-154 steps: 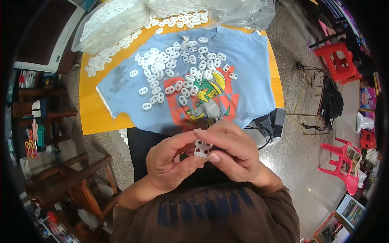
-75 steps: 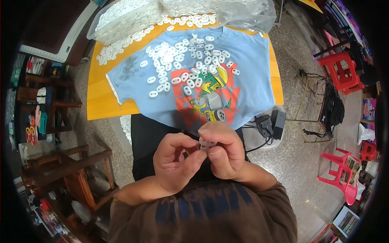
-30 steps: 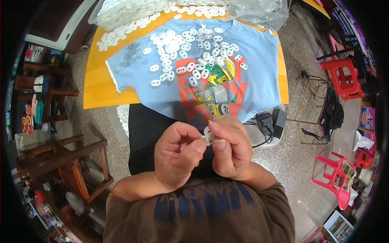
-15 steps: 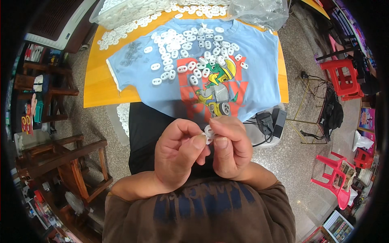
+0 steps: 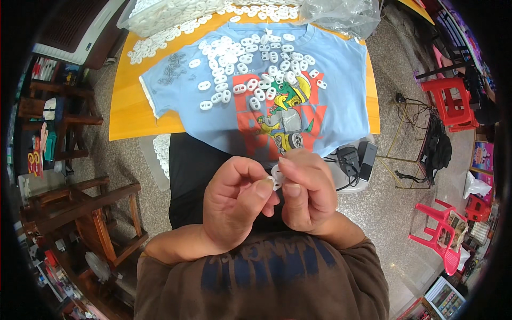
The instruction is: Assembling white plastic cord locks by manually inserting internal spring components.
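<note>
In front of my chest, a small white oval plastic piece with holes (image 5: 277, 176) is gripped between my two hands; whether it is one part or two pressed together I cannot tell. My left hand (image 5: 234, 202) pinches its left side with thumb and forefinger. Closed on its right side is my right hand (image 5: 308, 192), the fingertips covering part of it. Beyond my hands, a light blue T-shirt (image 5: 192, 120) with a printed cartoon lies spread over the table. Many similar white two-hole pieces (image 5: 226, 53) are scattered and heaped on the shirt.
The yellow table (image 5: 128, 114) also carries more white pieces (image 5: 152, 49), a clear plastic tub (image 5: 125, 21) and a crumpled clear bag (image 5: 341, 18). Black adapters with cables (image 5: 349, 162) sit right of my hands. Wooden chairs (image 5: 101, 234) stand left, red plastic stools (image 5: 450, 104) right.
My right hand has shifted very slightly to the right, its grip tilting a little. The left hand stays nearly still, and the white piece remains between them.
</note>
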The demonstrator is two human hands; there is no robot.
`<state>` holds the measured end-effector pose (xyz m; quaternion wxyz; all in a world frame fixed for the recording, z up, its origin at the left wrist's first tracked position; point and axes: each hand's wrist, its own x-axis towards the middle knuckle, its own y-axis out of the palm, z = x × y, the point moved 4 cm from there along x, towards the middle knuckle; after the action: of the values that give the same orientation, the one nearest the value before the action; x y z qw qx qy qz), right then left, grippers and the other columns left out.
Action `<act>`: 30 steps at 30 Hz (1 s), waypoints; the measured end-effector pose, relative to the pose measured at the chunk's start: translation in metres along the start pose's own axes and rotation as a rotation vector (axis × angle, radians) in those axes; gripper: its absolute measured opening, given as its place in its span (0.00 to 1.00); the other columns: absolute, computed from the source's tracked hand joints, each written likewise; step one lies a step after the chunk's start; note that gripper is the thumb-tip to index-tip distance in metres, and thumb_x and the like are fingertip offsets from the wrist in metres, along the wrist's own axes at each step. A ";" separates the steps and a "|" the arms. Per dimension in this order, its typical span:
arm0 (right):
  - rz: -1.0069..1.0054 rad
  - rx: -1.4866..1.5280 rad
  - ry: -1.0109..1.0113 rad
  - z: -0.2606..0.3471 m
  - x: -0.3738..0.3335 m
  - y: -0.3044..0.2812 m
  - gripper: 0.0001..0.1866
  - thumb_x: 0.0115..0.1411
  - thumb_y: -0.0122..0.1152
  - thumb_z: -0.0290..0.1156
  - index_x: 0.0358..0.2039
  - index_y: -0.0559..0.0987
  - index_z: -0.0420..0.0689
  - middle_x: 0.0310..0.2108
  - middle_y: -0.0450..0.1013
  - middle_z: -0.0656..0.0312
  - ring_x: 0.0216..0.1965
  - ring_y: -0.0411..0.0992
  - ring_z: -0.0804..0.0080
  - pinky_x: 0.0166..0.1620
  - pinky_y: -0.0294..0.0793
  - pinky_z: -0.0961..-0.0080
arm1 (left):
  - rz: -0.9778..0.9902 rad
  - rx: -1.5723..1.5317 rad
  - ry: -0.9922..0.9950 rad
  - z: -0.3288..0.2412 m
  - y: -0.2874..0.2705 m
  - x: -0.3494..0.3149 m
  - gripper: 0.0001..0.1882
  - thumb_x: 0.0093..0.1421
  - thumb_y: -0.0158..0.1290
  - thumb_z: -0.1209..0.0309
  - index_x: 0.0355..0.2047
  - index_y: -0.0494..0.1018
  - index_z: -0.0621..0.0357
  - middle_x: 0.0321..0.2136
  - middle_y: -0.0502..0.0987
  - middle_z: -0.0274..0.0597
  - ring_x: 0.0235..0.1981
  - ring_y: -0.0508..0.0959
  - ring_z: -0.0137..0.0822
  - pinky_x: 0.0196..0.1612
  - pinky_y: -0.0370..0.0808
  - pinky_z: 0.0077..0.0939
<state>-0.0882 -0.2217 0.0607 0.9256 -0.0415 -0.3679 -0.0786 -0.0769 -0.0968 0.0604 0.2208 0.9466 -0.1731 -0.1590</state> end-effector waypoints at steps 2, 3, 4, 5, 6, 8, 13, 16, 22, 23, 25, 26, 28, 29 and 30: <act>-0.003 0.006 0.016 0.000 -0.001 0.001 0.15 0.54 0.53 0.20 0.43 0.72 0.33 0.28 0.68 0.57 0.25 0.64 0.70 0.28 0.65 0.77 | 0.016 -0.023 0.029 0.001 -0.001 0.000 0.05 0.59 0.47 0.74 0.35 0.64 0.61 0.23 0.73 0.37 0.21 0.71 0.21 0.26 0.71 0.14; -0.006 0.019 0.033 0.000 -0.002 0.002 0.14 0.55 0.52 0.20 0.43 0.72 0.33 0.28 0.69 0.57 0.25 0.64 0.70 0.28 0.65 0.77 | 0.015 -0.023 0.029 0.001 -0.001 0.000 0.05 0.59 0.47 0.74 0.35 0.64 0.61 0.23 0.73 0.37 0.21 0.71 0.21 0.26 0.71 0.14; -0.009 0.032 0.050 -0.001 -0.002 0.002 0.14 0.55 0.52 0.20 0.43 0.72 0.33 0.28 0.69 0.58 0.25 0.65 0.70 0.29 0.65 0.77 | 0.015 -0.037 0.037 0.001 0.000 0.000 0.05 0.60 0.47 0.74 0.35 0.64 0.61 0.23 0.73 0.37 0.21 0.71 0.21 0.26 0.71 0.14; -0.008 0.032 0.051 -0.001 -0.002 0.001 0.14 0.55 0.52 0.20 0.43 0.72 0.33 0.28 0.69 0.58 0.25 0.65 0.70 0.29 0.65 0.77 | 0.015 -0.051 0.046 0.002 0.000 0.000 0.05 0.60 0.47 0.74 0.35 0.64 0.61 0.24 0.74 0.38 0.21 0.72 0.21 0.26 0.71 0.14; -0.005 0.033 0.058 -0.001 -0.001 0.001 0.14 0.55 0.52 0.20 0.43 0.72 0.33 0.28 0.69 0.58 0.25 0.65 0.70 0.29 0.65 0.77 | 0.014 -0.052 0.045 0.002 0.000 0.000 0.05 0.60 0.47 0.74 0.35 0.64 0.61 0.24 0.74 0.38 0.21 0.72 0.21 0.26 0.71 0.14; -0.002 0.033 0.066 0.000 0.000 0.000 0.14 0.56 0.51 0.20 0.43 0.72 0.33 0.28 0.69 0.58 0.25 0.65 0.70 0.29 0.65 0.77 | 0.005 -0.075 0.047 0.003 0.000 0.000 0.06 0.59 0.48 0.74 0.35 0.64 0.61 0.24 0.74 0.39 0.21 0.72 0.22 0.26 0.71 0.15; -0.019 0.007 0.063 0.000 0.000 -0.003 0.13 0.57 0.50 0.21 0.43 0.72 0.33 0.28 0.69 0.58 0.25 0.66 0.71 0.30 0.65 0.78 | -0.016 -0.052 0.021 0.003 -0.001 -0.001 0.06 0.59 0.48 0.74 0.35 0.65 0.61 0.23 0.74 0.39 0.20 0.72 0.23 0.25 0.72 0.15; -0.017 0.008 0.103 0.000 0.001 -0.007 0.12 0.58 0.49 0.21 0.42 0.72 0.33 0.28 0.69 0.58 0.26 0.66 0.72 0.30 0.66 0.78 | -0.031 -0.056 0.011 0.003 -0.001 -0.002 0.05 0.59 0.49 0.74 0.34 0.65 0.61 0.24 0.74 0.39 0.20 0.72 0.23 0.25 0.72 0.16; -0.069 0.066 0.274 -0.006 -0.005 -0.008 0.13 0.63 0.43 0.29 0.44 0.69 0.35 0.30 0.66 0.59 0.26 0.63 0.78 0.31 0.64 0.82 | 0.011 -0.063 0.053 0.000 0.000 0.001 0.05 0.58 0.48 0.77 0.35 0.66 0.62 0.26 0.76 0.44 0.20 0.74 0.26 0.25 0.73 0.17; -0.071 0.064 0.273 -0.006 -0.007 -0.007 0.13 0.63 0.43 0.29 0.44 0.69 0.35 0.30 0.66 0.59 0.26 0.63 0.78 0.31 0.64 0.82 | 0.036 -0.058 0.073 0.000 0.000 0.002 0.05 0.58 0.48 0.78 0.35 0.66 0.63 0.27 0.76 0.46 0.21 0.74 0.27 0.26 0.74 0.17; -0.195 0.313 0.385 -0.011 -0.011 -0.006 0.13 0.63 0.44 0.26 0.45 0.71 0.34 0.32 0.68 0.61 0.27 0.65 0.80 0.32 0.66 0.83 | 0.065 -0.049 0.101 0.000 -0.002 0.003 0.06 0.57 0.48 0.80 0.36 0.66 0.63 0.29 0.76 0.47 0.22 0.75 0.27 0.27 0.74 0.18; -0.196 0.313 0.384 -0.009 -0.011 -0.005 0.13 0.63 0.44 0.26 0.45 0.71 0.34 0.32 0.68 0.61 0.27 0.65 0.80 0.32 0.66 0.83 | 0.090 -0.040 0.129 -0.001 -0.002 0.003 0.06 0.57 0.48 0.81 0.36 0.66 0.63 0.30 0.76 0.48 0.23 0.76 0.28 0.28 0.75 0.19; -0.239 0.461 0.509 -0.009 -0.011 -0.002 0.13 0.64 0.43 0.27 0.46 0.70 0.34 0.33 0.67 0.62 0.28 0.65 0.83 0.32 0.67 0.85 | 0.123 -0.063 0.164 0.001 -0.002 0.004 0.07 0.56 0.48 0.82 0.36 0.67 0.63 0.32 0.75 0.49 0.24 0.76 0.28 0.29 0.75 0.20; -0.241 0.461 0.507 -0.006 -0.009 -0.001 0.13 0.64 0.43 0.27 0.46 0.70 0.34 0.33 0.67 0.62 0.28 0.65 0.83 0.32 0.67 0.85 | 0.154 -0.085 0.197 0.001 -0.001 0.005 0.08 0.56 0.48 0.83 0.36 0.67 0.63 0.34 0.75 0.50 0.26 0.76 0.29 0.30 0.76 0.20; -0.239 0.516 0.509 -0.004 -0.007 0.000 0.13 0.64 0.43 0.26 0.46 0.70 0.35 0.33 0.67 0.62 0.28 0.65 0.83 0.31 0.67 0.85 | 0.156 -0.085 0.197 0.001 -0.001 0.006 0.08 0.56 0.48 0.83 0.36 0.67 0.63 0.34 0.75 0.50 0.26 0.76 0.29 0.30 0.76 0.20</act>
<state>-0.0906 -0.2210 0.0534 0.9517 0.2570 -0.1360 -0.0984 -0.0720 -0.0987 0.0580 0.2882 0.9311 -0.2168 -0.0548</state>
